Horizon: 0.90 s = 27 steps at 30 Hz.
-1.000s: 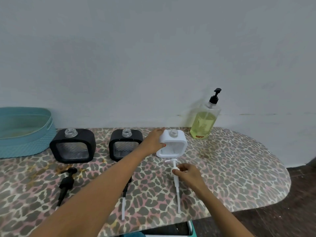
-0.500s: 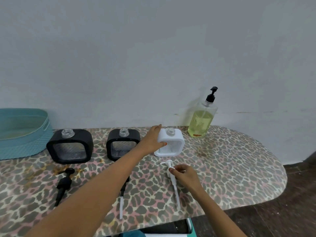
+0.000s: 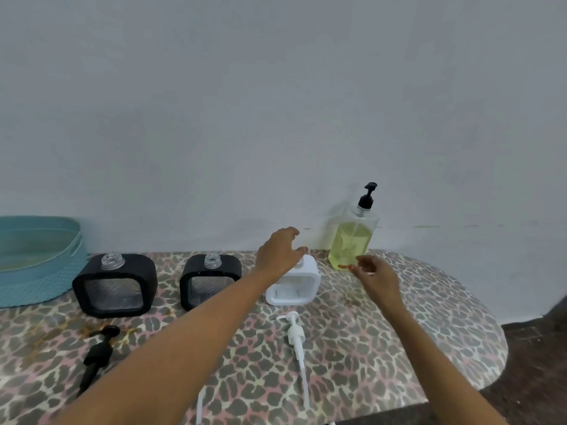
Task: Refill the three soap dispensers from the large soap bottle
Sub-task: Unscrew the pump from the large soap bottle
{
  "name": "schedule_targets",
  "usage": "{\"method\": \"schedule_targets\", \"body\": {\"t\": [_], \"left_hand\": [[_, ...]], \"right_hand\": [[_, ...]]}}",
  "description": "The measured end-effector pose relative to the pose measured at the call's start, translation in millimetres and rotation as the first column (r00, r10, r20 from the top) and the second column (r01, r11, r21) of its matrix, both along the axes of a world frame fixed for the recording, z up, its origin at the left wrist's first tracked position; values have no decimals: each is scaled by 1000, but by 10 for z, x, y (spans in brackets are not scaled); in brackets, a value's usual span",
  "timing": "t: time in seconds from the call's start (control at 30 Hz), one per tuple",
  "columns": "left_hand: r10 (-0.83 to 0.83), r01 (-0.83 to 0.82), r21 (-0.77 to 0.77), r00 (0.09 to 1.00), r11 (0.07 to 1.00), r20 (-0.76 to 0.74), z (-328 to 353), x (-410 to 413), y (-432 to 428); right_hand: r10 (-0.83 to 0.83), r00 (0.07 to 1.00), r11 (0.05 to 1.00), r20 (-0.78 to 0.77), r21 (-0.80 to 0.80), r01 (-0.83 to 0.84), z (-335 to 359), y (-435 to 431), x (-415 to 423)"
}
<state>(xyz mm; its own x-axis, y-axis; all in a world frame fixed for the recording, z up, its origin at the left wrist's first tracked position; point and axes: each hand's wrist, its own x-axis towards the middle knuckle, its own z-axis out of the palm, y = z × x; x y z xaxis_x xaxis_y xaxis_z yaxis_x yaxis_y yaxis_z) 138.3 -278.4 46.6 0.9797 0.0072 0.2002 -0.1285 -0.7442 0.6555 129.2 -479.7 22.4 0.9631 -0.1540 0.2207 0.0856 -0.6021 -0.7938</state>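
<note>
Two black square dispensers (image 3: 115, 285) (image 3: 210, 282) stand with open necks at the back of the table. A white dispenser (image 3: 294, 286) stands to their right. My left hand (image 3: 280, 251) hovers over its top with relaxed fingers, hiding the neck. The large bottle of yellow soap (image 3: 352, 240) with a black pump stands at the wall. My right hand (image 3: 376, 273) is raised just in front of the bottle's base, fingers loosely curled, holding nothing. The white pump (image 3: 296, 334) lies on the table in front of the white dispenser. A black pump (image 3: 98, 352) lies at the left.
A teal basket (image 3: 36, 262) sits at the far left against the wall. The leopard-print table (image 3: 399, 348) curves off at the right, with dark floor beyond. Part of another pump tube (image 3: 199, 406) shows under my left forearm.
My right hand let go of the white pump, which now lies on the table, and moved up toward the soap bottle. My left hand lifted from the white dispenser's side to above it.
</note>
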Motion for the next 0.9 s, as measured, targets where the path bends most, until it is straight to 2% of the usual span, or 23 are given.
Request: {"method": "schedule_targets", "body": {"t": [0.13,0.23,0.33,0.5,0.7,0.8,0.9], "left_hand": [[-32,32,41,999,999,2,46,215,-221],[-101,103,96,995,990,-18,119,445,-311],[-138,143,89,989,986,-56,222,705,-385],[-224,223,-21,966,975,-128,156,1025,-657],[-303,271,-172,932,947,-198,35,1259,-809],[-334,255,-319,916,913,-223,30,1314,-851],[-319,220,-382,922,898,-220,21,1303,-913]], "right_hand": [[-42,995,999,90,18,40,118,-264,379],[-21,995,998,95,65,15,151,-430,648],[36,997,992,64,115,-43,145,-560,867],[190,980,971,-51,159,-180,126,-617,1180],[292,950,925,-108,282,-253,13,-627,1470],[287,953,904,-95,357,-236,-41,-643,1546],[280,957,903,-73,359,-237,1,-625,1535]]}}
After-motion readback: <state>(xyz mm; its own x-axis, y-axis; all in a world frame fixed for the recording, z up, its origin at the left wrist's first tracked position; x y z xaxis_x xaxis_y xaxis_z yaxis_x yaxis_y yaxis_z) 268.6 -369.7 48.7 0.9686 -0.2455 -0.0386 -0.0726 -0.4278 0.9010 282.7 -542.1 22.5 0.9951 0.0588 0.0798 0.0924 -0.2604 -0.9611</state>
